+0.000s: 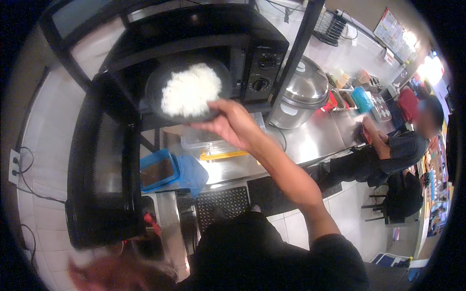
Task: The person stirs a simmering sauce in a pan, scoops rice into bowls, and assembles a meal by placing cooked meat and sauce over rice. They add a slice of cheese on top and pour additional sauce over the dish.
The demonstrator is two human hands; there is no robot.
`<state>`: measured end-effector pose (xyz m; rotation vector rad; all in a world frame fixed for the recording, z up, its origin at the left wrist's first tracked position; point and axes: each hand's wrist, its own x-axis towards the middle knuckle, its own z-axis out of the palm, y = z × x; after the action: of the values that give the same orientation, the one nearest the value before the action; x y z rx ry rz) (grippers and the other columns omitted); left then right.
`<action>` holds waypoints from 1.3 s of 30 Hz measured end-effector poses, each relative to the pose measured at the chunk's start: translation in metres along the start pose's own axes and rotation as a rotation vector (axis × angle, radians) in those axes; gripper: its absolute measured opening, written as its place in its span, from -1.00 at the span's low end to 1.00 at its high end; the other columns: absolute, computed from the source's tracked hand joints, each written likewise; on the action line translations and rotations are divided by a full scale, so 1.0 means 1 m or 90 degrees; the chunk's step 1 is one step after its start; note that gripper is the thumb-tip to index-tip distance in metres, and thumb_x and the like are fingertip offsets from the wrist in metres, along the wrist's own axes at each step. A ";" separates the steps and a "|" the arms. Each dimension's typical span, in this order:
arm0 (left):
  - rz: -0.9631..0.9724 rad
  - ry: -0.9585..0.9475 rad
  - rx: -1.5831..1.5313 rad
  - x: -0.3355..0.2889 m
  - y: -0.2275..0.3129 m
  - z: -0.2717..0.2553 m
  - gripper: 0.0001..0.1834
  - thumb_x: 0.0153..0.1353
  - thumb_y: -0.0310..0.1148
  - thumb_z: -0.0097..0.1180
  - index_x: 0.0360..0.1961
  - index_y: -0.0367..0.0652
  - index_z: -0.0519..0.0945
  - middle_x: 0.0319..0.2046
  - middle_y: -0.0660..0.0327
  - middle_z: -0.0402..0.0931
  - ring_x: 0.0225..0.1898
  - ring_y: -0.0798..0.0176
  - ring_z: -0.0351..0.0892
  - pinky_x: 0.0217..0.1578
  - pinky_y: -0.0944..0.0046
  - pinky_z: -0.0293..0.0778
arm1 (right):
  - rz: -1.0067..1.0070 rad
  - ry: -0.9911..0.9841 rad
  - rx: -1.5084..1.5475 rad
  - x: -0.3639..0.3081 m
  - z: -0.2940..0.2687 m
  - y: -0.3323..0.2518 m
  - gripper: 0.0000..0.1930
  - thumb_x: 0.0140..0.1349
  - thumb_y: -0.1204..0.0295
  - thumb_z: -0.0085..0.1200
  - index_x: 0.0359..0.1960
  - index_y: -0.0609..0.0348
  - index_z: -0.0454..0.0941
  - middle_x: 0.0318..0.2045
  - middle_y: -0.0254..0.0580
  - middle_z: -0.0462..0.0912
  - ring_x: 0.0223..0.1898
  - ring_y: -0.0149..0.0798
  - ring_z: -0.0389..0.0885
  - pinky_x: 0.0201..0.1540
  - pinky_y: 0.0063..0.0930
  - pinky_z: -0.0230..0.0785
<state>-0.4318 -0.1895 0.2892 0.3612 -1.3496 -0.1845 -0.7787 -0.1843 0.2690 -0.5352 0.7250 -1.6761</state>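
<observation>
My right hand (234, 123) grips the near rim of a dark round plate (222, 72), thumb on top and fingers beneath. A heap of white rice (191, 89) covers the middle of the plate. The plate is at the opening of a black microwave (264, 70), partly inside the cavity. The microwave door (102, 179) hangs open on the left. At the lower left edge, my left hand (114, 274) is a reddish blur; its fingers are smeared by motion, and nothing held in it can be made out.
Below the microwave, a clear plastic bin (194, 140) and a yellow strip (223, 155) rest on the steel counter (310, 140). A blue tub (160, 169) stands nearer. Right of a dark shelf post (302, 48) is a steel rice cooker (303, 89). Another person (398, 150) works further right.
</observation>
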 end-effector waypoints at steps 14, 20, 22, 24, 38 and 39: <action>-0.745 -0.375 -0.286 -0.132 -0.002 0.192 -0.59 0.41 -0.32 0.08 0.21 -0.27 0.49 0.11 0.08 0.53 0.03 0.28 0.52 0.03 0.28 0.42 | 0.023 0.205 -0.258 -0.170 -0.190 0.016 -0.55 0.45 0.33 0.02 0.26 0.36 0.33 0.18 0.01 0.53 0.10 -0.12 0.62 0.03 -0.07 0.61; -0.866 -0.331 -0.321 -0.143 0.007 0.193 -0.28 0.41 -0.09 0.13 0.39 -0.41 0.28 0.21 0.04 0.47 0.21 0.21 0.45 0.16 0.23 0.37 | 0.143 0.182 -0.234 -0.126 -0.154 0.012 -0.47 0.50 0.21 -0.01 0.32 0.34 0.26 0.20 0.00 0.50 0.17 -0.08 0.55 0.06 0.01 0.58; -0.880 -0.274 -0.292 -0.133 0.007 0.182 -0.27 0.39 -0.09 0.15 0.38 -0.41 0.28 0.21 0.05 0.47 0.23 0.21 0.44 0.22 0.24 0.32 | 0.192 0.160 -0.207 -0.110 -0.139 0.010 -0.47 0.51 0.22 -0.04 0.33 0.35 0.23 0.21 0.06 0.48 0.20 0.00 0.52 0.08 0.10 0.57; -0.862 -0.225 -0.292 -0.127 0.001 0.166 -0.28 0.39 -0.10 0.15 0.38 -0.41 0.29 0.21 0.05 0.49 0.21 0.21 0.45 0.23 0.26 0.31 | 0.211 0.129 -0.163 -0.096 -0.120 0.017 -0.45 0.52 0.21 -0.06 0.35 0.34 0.19 0.24 0.11 0.44 0.22 0.05 0.51 0.08 0.16 0.57; -0.773 -0.173 -0.212 -0.081 -0.038 0.106 -0.48 0.49 -0.17 -0.04 0.28 -0.38 0.43 0.15 0.09 0.52 0.14 0.23 0.48 0.16 0.19 0.34 | 0.206 -0.044 -0.170 -0.056 -0.051 0.050 -0.33 0.53 0.07 -0.13 0.40 0.37 0.06 0.27 0.21 0.36 0.24 0.10 0.48 0.10 0.14 0.57; -0.772 -0.176 -0.214 -0.078 -0.043 0.111 -0.48 0.50 -0.15 -0.05 0.27 -0.37 0.44 0.13 0.09 0.53 0.11 0.24 0.49 0.12 0.19 0.39 | 0.191 -0.023 -0.214 -0.062 -0.070 0.055 -0.32 0.52 0.04 -0.14 0.41 0.37 0.06 0.27 0.21 0.37 0.23 0.10 0.49 0.10 0.13 0.56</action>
<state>-0.5537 -0.2198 0.2214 0.8512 -1.1740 -1.4874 -0.7746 -0.1184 0.1827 -0.6538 1.0166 -1.2699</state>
